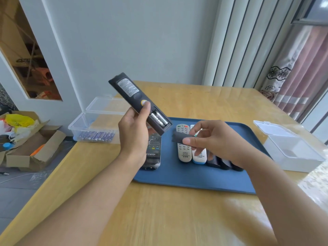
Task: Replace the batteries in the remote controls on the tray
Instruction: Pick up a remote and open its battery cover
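Note:
My left hand [134, 134] holds a black remote [131, 93] back side up above the blue tray [195, 180]. Its battery bay is uncovered and two silver batteries [158, 118] lie inside. To the right, my right hand [211, 139] pinches the dark battery cover [178, 137], and something small with a green and white wrapper also shows between its fingers. Several remotes lie on the tray: a black one [153, 153] under my left hand, a grey one [183, 151], a white one [200, 156] and dark ones [223, 163] partly hidden by my right wrist.
A clear plastic box [95, 125] with a row of several blue batteries stands open at the table's left edge. An open white box [292, 150] sits at the right. A cardboard box [33, 144] with rubbish is on the floor to the left.

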`<action>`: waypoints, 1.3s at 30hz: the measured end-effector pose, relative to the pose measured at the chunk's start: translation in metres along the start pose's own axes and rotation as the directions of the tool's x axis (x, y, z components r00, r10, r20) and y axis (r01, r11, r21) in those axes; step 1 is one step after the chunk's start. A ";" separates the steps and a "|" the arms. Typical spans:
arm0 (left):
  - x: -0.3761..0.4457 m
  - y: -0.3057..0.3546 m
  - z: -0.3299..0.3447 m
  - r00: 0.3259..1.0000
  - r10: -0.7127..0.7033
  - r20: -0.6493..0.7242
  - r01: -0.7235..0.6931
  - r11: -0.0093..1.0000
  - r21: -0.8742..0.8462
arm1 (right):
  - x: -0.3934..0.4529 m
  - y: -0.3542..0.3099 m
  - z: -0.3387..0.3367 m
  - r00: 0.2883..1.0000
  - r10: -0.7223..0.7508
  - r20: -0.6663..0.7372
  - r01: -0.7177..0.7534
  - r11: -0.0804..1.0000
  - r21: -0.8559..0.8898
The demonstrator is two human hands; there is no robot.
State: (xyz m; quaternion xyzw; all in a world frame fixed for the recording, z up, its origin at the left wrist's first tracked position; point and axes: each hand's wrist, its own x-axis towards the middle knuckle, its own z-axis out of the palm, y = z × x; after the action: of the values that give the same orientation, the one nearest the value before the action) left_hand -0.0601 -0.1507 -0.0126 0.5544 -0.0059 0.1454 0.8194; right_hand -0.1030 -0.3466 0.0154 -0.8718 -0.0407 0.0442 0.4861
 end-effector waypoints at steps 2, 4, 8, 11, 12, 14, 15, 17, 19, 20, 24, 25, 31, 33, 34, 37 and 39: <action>0.001 0.001 0.000 0.994 -0.106 0.001 0.105 0.992 -0.071 | -0.004 -0.002 -0.006 0.996 0.055 0.067 -0.041 0.982 -0.185; -0.002 0.003 0.003 0.979 -0.196 0.053 0.201 0.968 -0.153 | -0.009 -0.004 -0.006 0.978 0.140 0.158 -0.082 0.942 -0.326; -0.008 0.004 0.006 0.957 -0.248 0.149 0.266 0.957 -0.115 | -0.013 -0.001 -0.001 0.943 0.255 0.212 -0.116 0.853 -0.509; -0.009 0.004 0.006 0.941 -0.270 0.203 0.293 0.952 -0.093 | -0.014 -0.001 -0.001 0.936 0.282 0.210 -0.112 0.805 -0.583; -0.010 0.004 0.006 0.937 -0.275 0.214 0.300 0.949 -0.095 | -0.015 -0.001 -0.003 0.936 0.284 0.207 -0.116 0.805 -0.582; -0.011 0.004 0.007 0.930 -0.292 0.223 0.320 0.942 -0.100 | -0.015 0.000 -0.006 0.941 0.285 0.181 -0.132 0.804 -0.580; -0.011 0.005 0.007 0.927 -0.302 0.225 0.330 0.939 -0.100 | -0.014 0.001 -0.008 0.946 0.284 0.159 -0.140 0.797 -0.588; -0.011 0.005 0.008 0.920 -0.317 0.232 0.344 0.935 -0.086 | -0.014 0.001 -0.011 0.957 0.266 0.117 -0.140 0.774 -0.618; -0.013 0.005 0.008 0.910 -0.331 0.249 0.358 0.931 -0.067 | -0.012 0.001 -0.012 0.972 0.223 0.076 -0.125 0.761 -0.637; -0.014 0.005 0.009 0.904 -0.340 0.260 0.368 0.927 -0.066 | -0.012 -0.001 -0.011 0.983 0.178 0.044 -0.113 0.774 -0.623; -0.021 0.005 0.013 0.878 -0.373 0.300 0.408 0.911 -0.063 | -0.005 -0.001 0.007 0.943 -0.270 -0.196 0.172 0.896 -0.410; -0.022 0.005 0.013 0.871 -0.379 0.312 0.416 0.907 -0.061 | -0.005 -0.001 0.014 0.887 -0.388 -0.250 0.290 0.890 -0.353; -0.027 0.002 0.016 0.851 -0.387 0.356 0.447 0.889 -0.102 | -0.001 0.008 0.044 0.740 -0.619 -0.261 0.490 0.763 -0.422; -0.029 0.004 0.017 0.857 -0.376 0.352 0.442 0.888 -0.128 | -0.001 0.009 0.047 0.747 -0.606 -0.273 0.475 0.774 -0.418; -0.029 0.004 0.017 0.857 -0.371 0.358 0.443 0.885 -0.143 | -0.001 0.008 0.048 0.748 -0.604 -0.276 0.472 0.776 -0.419; -0.030 0.005 0.016 0.850 -0.362 0.382 0.445 0.883 -0.153 | -0.002 0.006 0.048 0.767 -0.574 -0.286 0.450 0.800 -0.397; -0.029 0.005 0.016 0.853 -0.353 0.385 0.433 0.890 -0.143 | -0.003 0.004 0.047 0.793 -0.547 -0.268 0.435 0.817 -0.378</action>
State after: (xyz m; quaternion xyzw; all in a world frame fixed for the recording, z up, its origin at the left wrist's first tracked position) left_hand -0.0867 -0.1703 -0.0074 0.4642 -0.0532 -0.1285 0.8747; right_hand -0.1112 -0.3093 -0.0125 -0.8857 -0.1833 -0.2540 0.3426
